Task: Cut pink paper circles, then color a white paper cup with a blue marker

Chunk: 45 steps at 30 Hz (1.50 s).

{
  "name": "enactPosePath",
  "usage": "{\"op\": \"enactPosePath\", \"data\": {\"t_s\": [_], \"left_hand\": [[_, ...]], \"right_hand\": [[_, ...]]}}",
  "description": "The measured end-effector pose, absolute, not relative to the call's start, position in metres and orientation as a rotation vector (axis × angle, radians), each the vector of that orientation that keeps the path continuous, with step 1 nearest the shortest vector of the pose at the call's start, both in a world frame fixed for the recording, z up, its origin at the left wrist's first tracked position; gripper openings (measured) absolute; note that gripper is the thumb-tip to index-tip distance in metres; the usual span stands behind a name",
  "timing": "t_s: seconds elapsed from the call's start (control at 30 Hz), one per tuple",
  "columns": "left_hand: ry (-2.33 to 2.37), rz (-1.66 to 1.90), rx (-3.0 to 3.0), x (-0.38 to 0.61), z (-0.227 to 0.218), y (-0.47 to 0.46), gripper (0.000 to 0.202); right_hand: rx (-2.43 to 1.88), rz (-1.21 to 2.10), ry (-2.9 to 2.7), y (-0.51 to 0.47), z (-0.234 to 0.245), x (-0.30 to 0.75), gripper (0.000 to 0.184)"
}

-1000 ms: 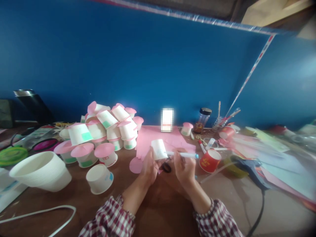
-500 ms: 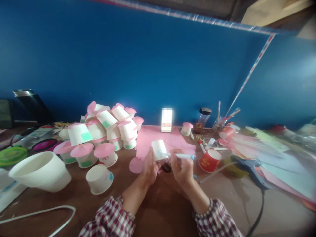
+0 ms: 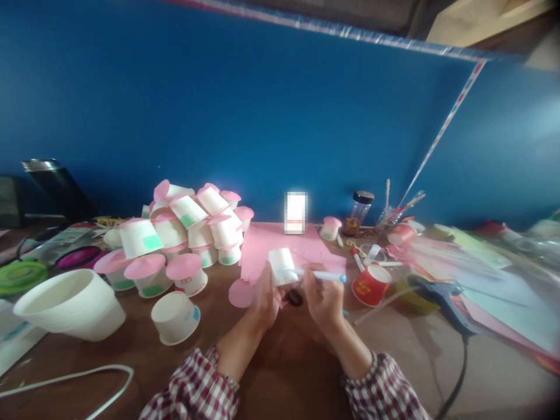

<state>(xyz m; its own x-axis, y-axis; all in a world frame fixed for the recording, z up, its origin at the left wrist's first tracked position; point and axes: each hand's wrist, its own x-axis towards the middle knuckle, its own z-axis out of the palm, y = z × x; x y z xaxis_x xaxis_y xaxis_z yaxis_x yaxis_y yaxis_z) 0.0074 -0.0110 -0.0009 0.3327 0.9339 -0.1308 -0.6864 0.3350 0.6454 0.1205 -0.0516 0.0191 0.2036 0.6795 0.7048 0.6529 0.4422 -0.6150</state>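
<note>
My left hand (image 3: 265,297) is closed around a small white paper cup (image 3: 281,262), holding it tilted over the pink paper (image 3: 280,236). Between the fingers of my right hand (image 3: 324,294) is a light-blue marker pen (image 3: 326,276), its tip against or very close to the cup's side. A faint bluish patch shows on the cup near the tip, too blurred to read. Below the hands lies a dark ring-shaped thing, partly hidden. A pink paper disc (image 3: 240,293) rests left of my left hand. Another white cup with a blue patch (image 3: 175,318) sits nearer the left.
A pile of white cups with pink paper tops (image 3: 201,233) stands on the left, behind nested white cups (image 3: 72,303). At right are a red cup (image 3: 371,284), a glue gun (image 3: 448,306) with a cord, a lidded jar (image 3: 359,211) and loose sheets (image 3: 503,291).
Almost nothing differs. The marker pen has shifted very slightly at the cup; both hands keep their places and their hold.
</note>
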Motion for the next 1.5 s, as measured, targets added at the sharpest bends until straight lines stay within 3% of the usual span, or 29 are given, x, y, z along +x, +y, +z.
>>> {"op": "enactPosePath", "data": {"t_s": [0.6, 1.23, 1.5], "left_hand": [[0.555, 1.070, 0.593, 0.008, -0.005, -0.011, 0.060], [0.616, 1.224, 0.505, 0.008, 0.005, -0.010, 0.048], [0.619, 1.151, 0.487, 0.008, 0.002, -0.011, 0.054]], "right_hand": [[-1.255, -0.005, -1.484, -0.051, 0.018, 0.122, 0.016], [-1.280, 0.016, -1.545, -0.052, 0.018, 0.122, 0.018], [-1.253, 0.060, -1.525, -0.052, 0.016, 0.121, 0.016]]}}
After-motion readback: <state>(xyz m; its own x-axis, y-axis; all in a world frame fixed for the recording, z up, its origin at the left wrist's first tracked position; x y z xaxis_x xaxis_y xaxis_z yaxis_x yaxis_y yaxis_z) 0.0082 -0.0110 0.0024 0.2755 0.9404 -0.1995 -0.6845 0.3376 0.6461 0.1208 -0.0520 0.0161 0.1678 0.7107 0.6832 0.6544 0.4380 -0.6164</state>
